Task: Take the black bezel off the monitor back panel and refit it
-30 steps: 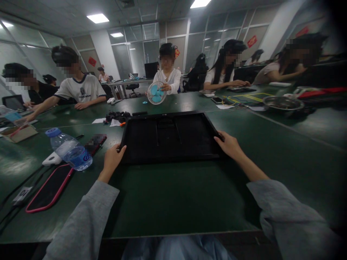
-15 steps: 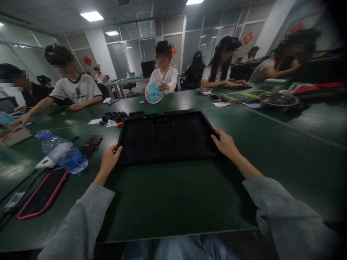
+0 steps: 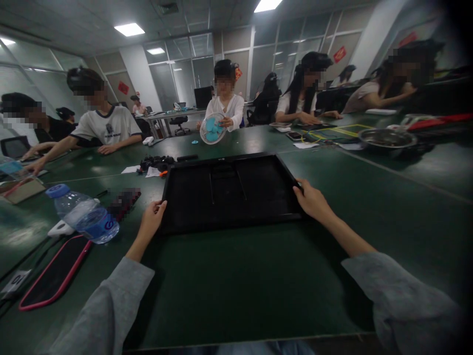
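Left hand [image 3: 152, 219] and right hand [image 3: 314, 201] both have fingers [image 3: 161, 209] pinching opposite short sides of a black panel [image 3: 188, 195]. Water bottle [image 3: 85, 217]'s off left on the green desk [image 3: 240, 286].

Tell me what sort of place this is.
Probably a shared office or workroom: several people around a large green table, with a dark monitor and an office chair behind.

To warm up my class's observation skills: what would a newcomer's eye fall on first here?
First, the broad black panel in the center, its sides held by the left grip and right grip. Next, the blue-bladed fan across the table, then the blue-capped bottle at left.
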Available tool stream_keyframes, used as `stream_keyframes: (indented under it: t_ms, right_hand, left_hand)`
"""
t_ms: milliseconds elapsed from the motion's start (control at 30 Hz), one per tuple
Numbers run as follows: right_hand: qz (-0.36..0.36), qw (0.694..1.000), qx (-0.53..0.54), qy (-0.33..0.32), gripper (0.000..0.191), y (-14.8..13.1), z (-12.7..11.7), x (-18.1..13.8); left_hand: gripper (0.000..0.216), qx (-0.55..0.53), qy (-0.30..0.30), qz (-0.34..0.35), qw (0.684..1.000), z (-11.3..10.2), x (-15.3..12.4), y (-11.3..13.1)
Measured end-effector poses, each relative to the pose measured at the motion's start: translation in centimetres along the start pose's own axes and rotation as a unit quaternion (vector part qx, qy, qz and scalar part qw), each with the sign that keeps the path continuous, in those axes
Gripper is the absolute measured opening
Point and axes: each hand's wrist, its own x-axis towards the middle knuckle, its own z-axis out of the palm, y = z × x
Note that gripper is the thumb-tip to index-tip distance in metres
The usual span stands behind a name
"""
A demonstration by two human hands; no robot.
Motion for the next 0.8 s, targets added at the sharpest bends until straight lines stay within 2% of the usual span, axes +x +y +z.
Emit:
stream_keyframes:
  t_ms: [267, 533, 800]
  right_hand:
    - [0.006, 1.000, -0.001, -0.002, 0.057, 0.1, 0.3, 1.0]
    - [0.001, 0.999, 0.042, 0.014, 0.055, 1.2, 0.9, 1.3]
    - [0.014, 0.998, 0.066, 0.004, 0.056, 1.8, 1.1, 1.6]
  left_hand:
    - [0.040, -0.018, -0.008, -0.036, 0.999, 0.9, 0.9, 0.4]
    - [0.042, -0.019, 0.006, -0.040, 0.999, 0.9, 1.0, -0.1]
    - [0.047, -0.026, 0.002, -0.042, 0.999, 0.9, 1.3, -0.4]
